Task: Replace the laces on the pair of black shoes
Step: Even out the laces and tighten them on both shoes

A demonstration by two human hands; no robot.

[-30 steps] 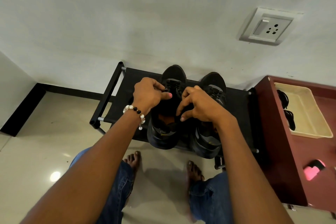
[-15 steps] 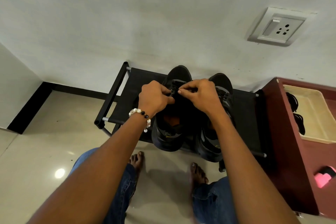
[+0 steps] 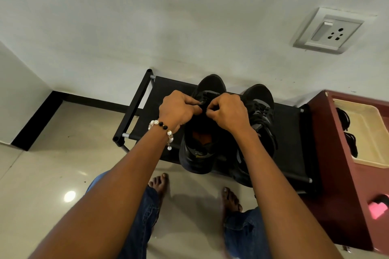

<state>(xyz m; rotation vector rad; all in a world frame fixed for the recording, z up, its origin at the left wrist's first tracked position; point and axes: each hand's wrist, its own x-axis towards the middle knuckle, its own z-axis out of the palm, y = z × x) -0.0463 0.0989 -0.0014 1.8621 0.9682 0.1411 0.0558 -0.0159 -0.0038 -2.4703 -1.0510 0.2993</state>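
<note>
Black fabric stretches across the low shoe rack point(image 3: 168, 94) that stands against the white wall, and the pair of black shoes sits on it side by side, toes toward the wall. In the head view, the left shoe point(image 3: 200, 149) lies nearer the middle of the rack, its opening showing an orange insole, and the right shoe point(image 3: 261, 109) lies just beside it. Both hands meet over the lace area of the left shoe. The left hand point(image 3: 179, 109), with a bead bracelet point(image 3: 162, 128) on its wrist, has its fingers curled and pinching the black lace point(image 3: 202, 103). The right hand point(image 3: 228, 111) faces it, fingers curled, thumb and fingertips pinching at the same spot; the lace between them is mostly hidden. Below the rack, two bare feet and blue jeans stand on the glossy tiled floor point(image 3: 52, 164). To the right stands a maroon cabinet point(image 3: 341, 185) with a cream tray point(image 3: 370, 132) on top, dark coiled items resting at the tray's left edge. A white socket plate point(image 3: 328, 30) is fixed to the wall.
</note>
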